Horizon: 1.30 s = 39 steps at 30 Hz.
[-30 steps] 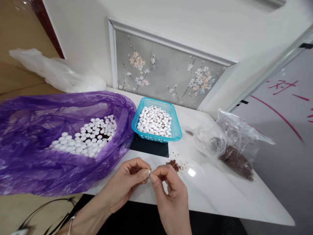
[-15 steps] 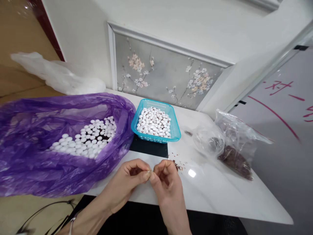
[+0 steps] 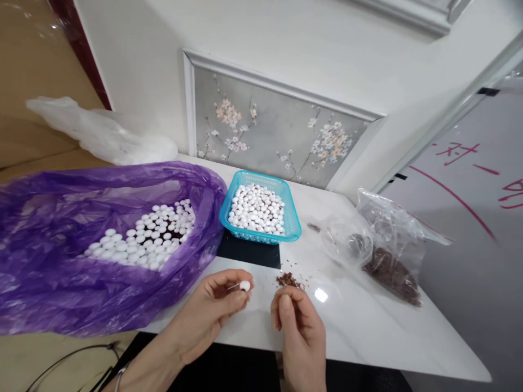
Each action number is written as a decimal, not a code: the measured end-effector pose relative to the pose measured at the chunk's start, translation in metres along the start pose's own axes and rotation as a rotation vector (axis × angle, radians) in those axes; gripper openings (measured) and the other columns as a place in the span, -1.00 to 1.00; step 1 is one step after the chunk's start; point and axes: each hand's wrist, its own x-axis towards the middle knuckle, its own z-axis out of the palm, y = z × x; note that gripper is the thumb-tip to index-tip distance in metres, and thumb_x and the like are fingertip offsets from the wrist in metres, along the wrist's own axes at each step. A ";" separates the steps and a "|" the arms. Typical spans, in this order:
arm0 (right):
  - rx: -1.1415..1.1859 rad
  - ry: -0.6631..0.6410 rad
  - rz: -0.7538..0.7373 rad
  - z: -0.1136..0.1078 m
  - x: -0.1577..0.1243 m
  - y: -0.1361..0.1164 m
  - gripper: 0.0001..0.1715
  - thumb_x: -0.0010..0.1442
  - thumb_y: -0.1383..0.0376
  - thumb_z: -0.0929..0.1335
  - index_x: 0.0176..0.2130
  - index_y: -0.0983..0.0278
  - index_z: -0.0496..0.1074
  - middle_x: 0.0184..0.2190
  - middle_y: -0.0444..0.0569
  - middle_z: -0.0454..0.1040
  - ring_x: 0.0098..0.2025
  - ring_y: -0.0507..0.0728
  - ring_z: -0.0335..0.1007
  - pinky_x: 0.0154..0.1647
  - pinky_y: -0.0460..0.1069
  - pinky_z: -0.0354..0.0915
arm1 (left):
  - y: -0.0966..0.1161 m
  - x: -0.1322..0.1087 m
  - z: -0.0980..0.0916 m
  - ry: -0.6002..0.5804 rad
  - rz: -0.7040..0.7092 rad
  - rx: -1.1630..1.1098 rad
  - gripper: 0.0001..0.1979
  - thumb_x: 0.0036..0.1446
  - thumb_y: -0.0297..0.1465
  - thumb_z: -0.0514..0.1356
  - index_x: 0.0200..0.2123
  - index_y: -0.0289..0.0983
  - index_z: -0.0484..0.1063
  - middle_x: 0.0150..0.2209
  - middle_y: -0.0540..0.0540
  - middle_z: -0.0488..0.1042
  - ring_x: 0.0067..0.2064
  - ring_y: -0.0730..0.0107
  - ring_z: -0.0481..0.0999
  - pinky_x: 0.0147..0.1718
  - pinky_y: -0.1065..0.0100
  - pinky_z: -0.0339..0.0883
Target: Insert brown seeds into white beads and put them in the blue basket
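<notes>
My left hand (image 3: 223,302) pinches a small white oval piece (image 3: 244,285) between thumb and fingertips; a dark spot shows on its lower side, and a thin pale sliver sticks out to the left. My right hand (image 3: 300,321) is apart from it, thumb pressed to the bent forefinger; whether anything is between them I cannot make out. Just beyond that hand lies a little heap of brown flakes (image 3: 288,280). Behind both hands stands a turquoise basket (image 3: 295,218) of similar white pieces (image 3: 256,209), some with brown showing.
At left a purple plastic bag (image 3: 49,218) lies spread open with many white oval pieces (image 3: 151,245) and dark bits. To the right are a clear plastic cup (image 3: 341,239) and a zip bag of brown flakes (image 3: 390,272). A wall and whiteboard (image 3: 461,218) border the white table (image 3: 368,332).
My hands have separated: the right moved right and toward me, away from the left. The white piece now shows in my left fingertips. The view has tilted slightly.
</notes>
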 end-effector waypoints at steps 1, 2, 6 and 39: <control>-0.018 0.011 -0.002 -0.002 0.000 0.001 -0.71 0.31 0.14 0.25 -0.37 0.24 0.35 -0.58 -0.20 0.21 -0.53 0.01 0.13 -0.49 -0.10 0.15 | -0.001 0.000 -0.001 0.005 0.011 0.016 -0.76 -0.19 -0.42 0.47 -0.35 -0.24 0.62 -0.37 -0.01 0.52 -0.36 0.55 0.41 -0.30 0.54 0.31; -0.029 0.009 -0.003 -0.003 0.000 0.002 -0.71 0.31 0.13 0.25 -0.37 0.24 0.35 -0.59 -0.20 0.20 -0.53 0.01 0.13 -0.49 -0.10 0.15 | -0.002 0.000 -0.001 0.012 0.020 0.026 -0.78 -0.18 -0.43 0.46 -0.36 -0.24 0.62 -0.38 -0.01 0.51 -0.37 0.56 0.41 -0.30 0.54 0.30; -0.046 -0.033 0.019 -0.001 -0.002 0.002 -0.69 0.28 0.10 0.27 -0.39 0.24 0.37 -0.60 -0.20 0.21 -0.55 0.01 0.14 -0.51 -0.10 0.14 | -0.004 0.000 0.001 0.036 0.090 0.067 -0.82 -0.18 -0.41 0.45 -0.40 -0.23 0.63 -0.40 -0.01 0.53 -0.36 0.52 0.41 -0.30 0.49 0.30; -0.353 -0.231 -0.178 0.005 -0.008 0.006 -0.76 0.28 0.21 0.25 -0.39 0.22 0.39 -0.55 -0.13 0.33 -0.53 0.04 0.22 -0.52 -0.09 0.16 | 0.127 0.021 -0.084 0.573 0.508 1.846 -0.67 0.13 -0.40 0.02 -0.15 -0.29 0.54 -0.15 -0.28 0.56 -0.16 -0.03 0.52 -0.12 0.15 0.28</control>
